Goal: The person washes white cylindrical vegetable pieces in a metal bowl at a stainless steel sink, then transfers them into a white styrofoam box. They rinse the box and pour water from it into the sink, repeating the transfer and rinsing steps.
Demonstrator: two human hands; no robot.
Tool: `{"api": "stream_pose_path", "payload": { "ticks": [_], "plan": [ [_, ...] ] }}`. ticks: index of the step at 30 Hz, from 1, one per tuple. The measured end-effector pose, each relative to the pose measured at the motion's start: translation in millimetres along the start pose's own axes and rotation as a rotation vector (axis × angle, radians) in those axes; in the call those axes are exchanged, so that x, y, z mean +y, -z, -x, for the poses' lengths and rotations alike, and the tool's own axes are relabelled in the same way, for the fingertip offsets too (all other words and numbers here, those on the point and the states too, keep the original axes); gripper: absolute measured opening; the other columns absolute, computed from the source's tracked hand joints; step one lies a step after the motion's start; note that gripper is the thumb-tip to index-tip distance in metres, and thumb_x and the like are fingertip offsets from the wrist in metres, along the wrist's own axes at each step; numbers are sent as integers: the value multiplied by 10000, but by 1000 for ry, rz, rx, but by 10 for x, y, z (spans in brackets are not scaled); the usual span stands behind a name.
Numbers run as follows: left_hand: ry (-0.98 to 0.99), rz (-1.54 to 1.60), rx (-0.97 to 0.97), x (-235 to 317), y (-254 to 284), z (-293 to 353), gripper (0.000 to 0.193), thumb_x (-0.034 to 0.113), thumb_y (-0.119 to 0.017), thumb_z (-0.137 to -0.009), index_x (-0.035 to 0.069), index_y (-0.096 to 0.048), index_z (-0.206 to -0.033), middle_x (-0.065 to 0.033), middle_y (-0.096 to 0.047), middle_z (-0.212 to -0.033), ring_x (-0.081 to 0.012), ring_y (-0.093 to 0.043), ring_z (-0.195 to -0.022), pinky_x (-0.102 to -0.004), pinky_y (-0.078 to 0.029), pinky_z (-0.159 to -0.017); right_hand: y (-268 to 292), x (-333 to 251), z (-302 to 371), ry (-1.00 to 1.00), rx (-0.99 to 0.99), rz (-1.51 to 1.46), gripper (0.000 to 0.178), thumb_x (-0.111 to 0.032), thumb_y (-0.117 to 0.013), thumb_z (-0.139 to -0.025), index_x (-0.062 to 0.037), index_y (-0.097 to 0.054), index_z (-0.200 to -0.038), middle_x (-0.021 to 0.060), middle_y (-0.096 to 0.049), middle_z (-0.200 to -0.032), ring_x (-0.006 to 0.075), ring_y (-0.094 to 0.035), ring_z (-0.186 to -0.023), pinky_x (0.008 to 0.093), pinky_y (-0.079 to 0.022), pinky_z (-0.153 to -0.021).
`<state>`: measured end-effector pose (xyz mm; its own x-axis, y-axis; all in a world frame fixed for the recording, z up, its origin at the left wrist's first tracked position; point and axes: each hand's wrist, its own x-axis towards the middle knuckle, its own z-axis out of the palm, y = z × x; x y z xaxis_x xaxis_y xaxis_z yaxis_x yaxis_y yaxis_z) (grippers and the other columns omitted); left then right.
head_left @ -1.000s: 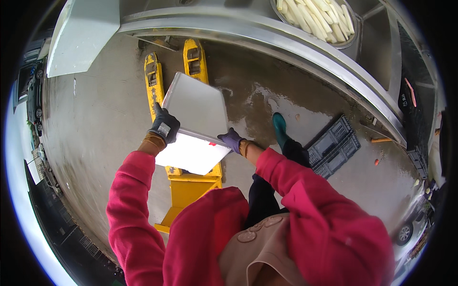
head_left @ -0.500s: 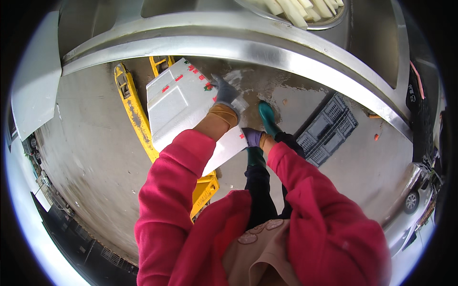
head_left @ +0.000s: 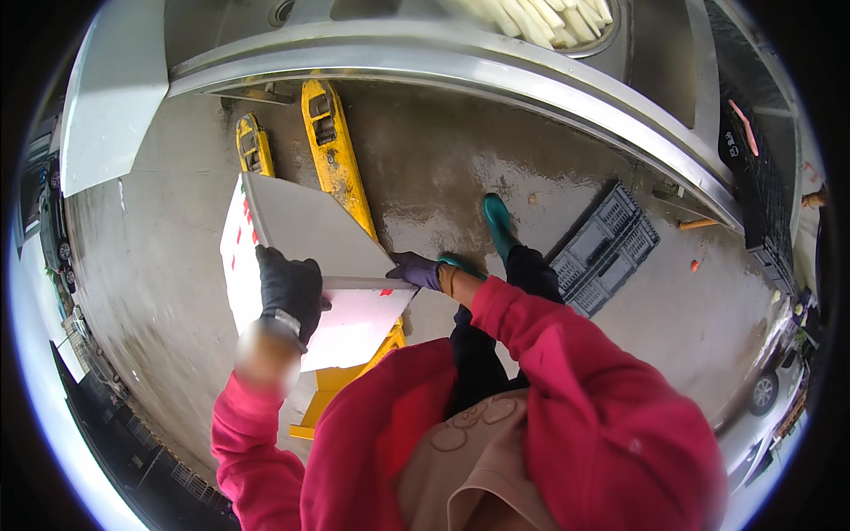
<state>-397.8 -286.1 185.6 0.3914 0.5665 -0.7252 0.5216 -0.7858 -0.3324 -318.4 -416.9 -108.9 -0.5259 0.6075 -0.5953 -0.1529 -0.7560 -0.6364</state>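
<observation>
A white foam box (head_left: 310, 212) with red marks is tilted above the yellow forks of a pallet truck (head_left: 341, 164). My left hand (head_left: 292, 292), in a dark grey glove, lies against the near left part of the box with its fingers curled onto it. My right hand (head_left: 416, 270), in a purple glove, grips the box's right corner. Its fingertips are partly hidden by the box. What the box holds, if anything, cannot be seen.
A steel sink counter (head_left: 496, 66) crosses the far side, bearing a bowl of long pale peeled vegetables (head_left: 567, 22). A grey folded plastic crate (head_left: 602, 252) lies on the wet floor to the right, near my green boots (head_left: 500, 221). A white panel (head_left: 111, 106) hangs at far left.
The box has swung to the left and turned, showing a different face. My left hand has moved left and nearer to me, and my right hand has shifted slightly left with its corner.
</observation>
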Motion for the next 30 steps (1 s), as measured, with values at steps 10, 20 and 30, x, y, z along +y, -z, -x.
{"api": "stream_pose_path", "payload": {
  "ticks": [10, 20, 30],
  "plan": [
    [265, 154, 630, -197, 226, 2198, 515, 395, -755, -727, 17, -616, -1049, -144, -644, -841, -402, -517, -1083, -549, -300, -1057, -500, -1400, 848, 488, 183, 577, 596, -270, -610, -817, 29, -443, -1305, 251, -638, -1000, 358, -634, -887, 407, -500, -784],
    [102, 132, 1031, -149, 891, 3130, 618, 370, -780, -698, 50, -571, -1183, -134, -604, -1185, -388, -522, -1128, -552, -343, -1047, -433, -2482, 2572, 631, 169, 570, 669, -183, -602, -844, -45, -359, -1451, 146, -586, -1288, 181, -551, -1110, 310, -410, -991],
    [-138, 194, 1290, -287, 1730, 2734, 802, 463, -776, -705, 146, -472, -1376, -163, -386, -1469, -349, -375, -1353, -502, -301, -1114, 826, -3183, 3756, 822, 604, 652, 528, -107, -600, -882, 39, -460, -1370, 91, -592, -1260, 132, -508, -1110, 275, -391, -986]
  ]
}}
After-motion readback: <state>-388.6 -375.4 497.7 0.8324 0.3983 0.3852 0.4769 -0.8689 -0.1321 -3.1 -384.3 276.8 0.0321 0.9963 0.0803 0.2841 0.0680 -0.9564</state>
